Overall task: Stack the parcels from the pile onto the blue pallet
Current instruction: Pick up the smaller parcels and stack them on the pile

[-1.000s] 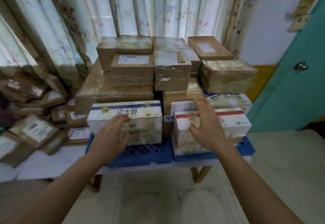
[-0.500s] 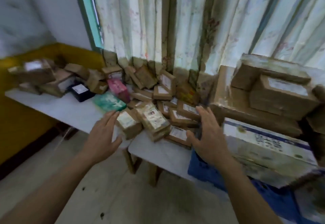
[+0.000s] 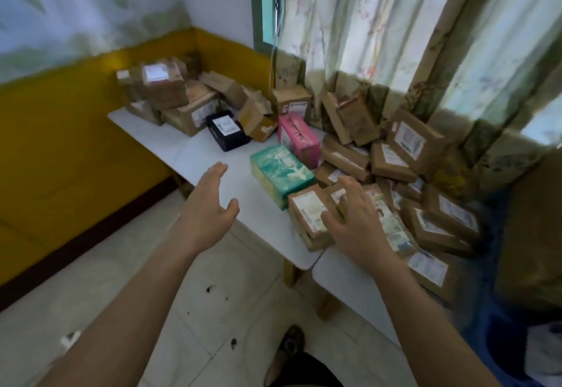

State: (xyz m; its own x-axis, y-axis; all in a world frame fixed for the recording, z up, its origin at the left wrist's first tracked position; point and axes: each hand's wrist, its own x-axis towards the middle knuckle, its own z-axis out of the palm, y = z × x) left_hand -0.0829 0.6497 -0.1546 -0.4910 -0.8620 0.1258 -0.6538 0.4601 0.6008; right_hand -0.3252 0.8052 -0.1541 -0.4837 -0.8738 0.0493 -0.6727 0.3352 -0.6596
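On the white table (image 3: 194, 146) by the window there's a whole pile of parcels (image 3: 392, 158), mostly brown cardboard with white shipping labels, but the print is way too blurry to read any of it. A few stand out: a black box (image 3: 227, 131) with a white sticker, a pink box (image 3: 299, 140) and a teal box (image 3: 281, 171) lying just beside each other near the middle. A second white table (image 3: 349, 283) butts up against the first 1. The room has a yellow lower wall, pale wall above, flowery curtains (image 3: 380, 28) hanging down behind the pile, and a tiled floor.

The blue pallet (image 3: 501, 335) only peeks in at the far right edge, well apart from most of the pile, with something brown on it.

Left hand (image 3: 206, 207) hovers over the table edge, fingers spread and relaxed, holding nothing. Right hand (image 3: 359, 219) is also spread wide, over a small brown parcel (image 3: 310, 216) with a white label at the front of the pile; can't tell if the fingers actually touch it.
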